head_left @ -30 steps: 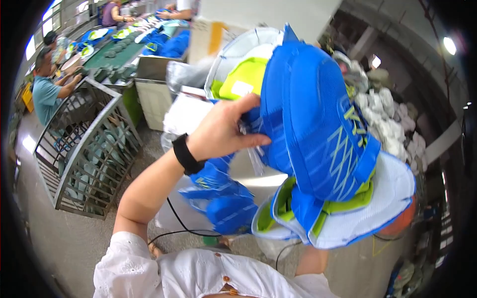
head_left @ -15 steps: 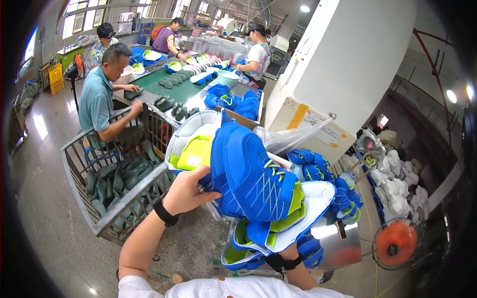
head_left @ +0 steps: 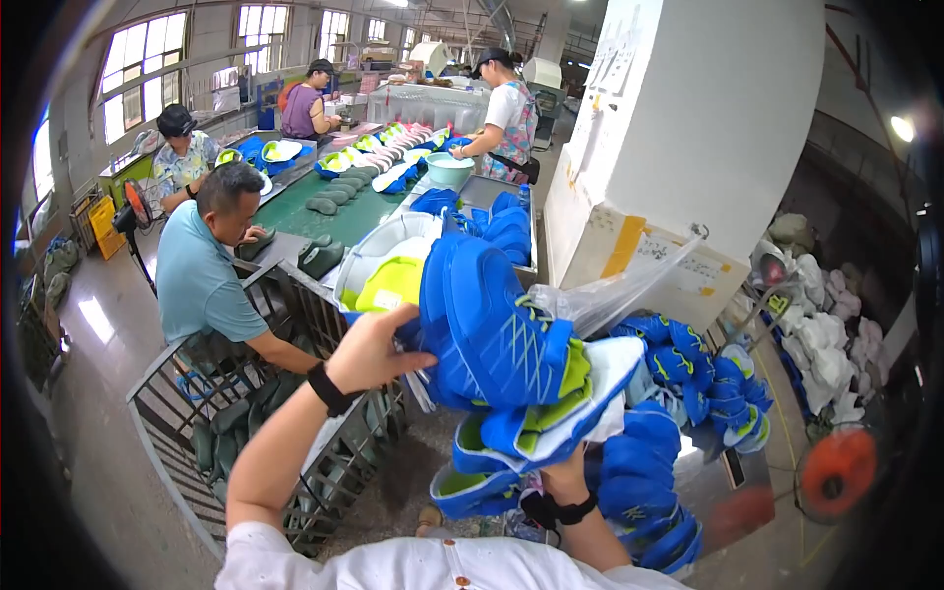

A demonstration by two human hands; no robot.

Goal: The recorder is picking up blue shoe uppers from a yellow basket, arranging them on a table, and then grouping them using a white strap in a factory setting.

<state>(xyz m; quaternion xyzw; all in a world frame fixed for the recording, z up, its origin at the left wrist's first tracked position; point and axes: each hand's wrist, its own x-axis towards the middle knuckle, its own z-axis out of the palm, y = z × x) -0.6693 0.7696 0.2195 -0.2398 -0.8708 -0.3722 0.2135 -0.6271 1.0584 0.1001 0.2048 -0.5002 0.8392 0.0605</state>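
Note:
A stack of blue shoe uppers [head_left: 482, 324] with lime-green linings and white edges is held up in front of me. My left hand [head_left: 379, 352] grips it from the left, thumb on top and fingers curled around the edge. Beneath the stack's near end, my right hand [head_left: 563, 477] grasps the lower uppers; its fingers are mostly hidden by them. At the stack's far left, a white and lime-green lining [head_left: 393, 280] faces up. More blue uppers [head_left: 644, 482] lie in a pile close beside my right forearm.
A barred cart [head_left: 177, 462] of dark green shoe lasts stands at my left, where a co-worker [head_left: 211, 275] reaches in. The green conveyor table [head_left: 285, 211] carries lasts and uppers, with other workers around it. A white pillar [head_left: 708, 128] and an orange fan [head_left: 838, 472] are at right.
My view has shifted, and the stack stays in both hands. The co-worker at the cart has lowered an arm into it and leaned forward.

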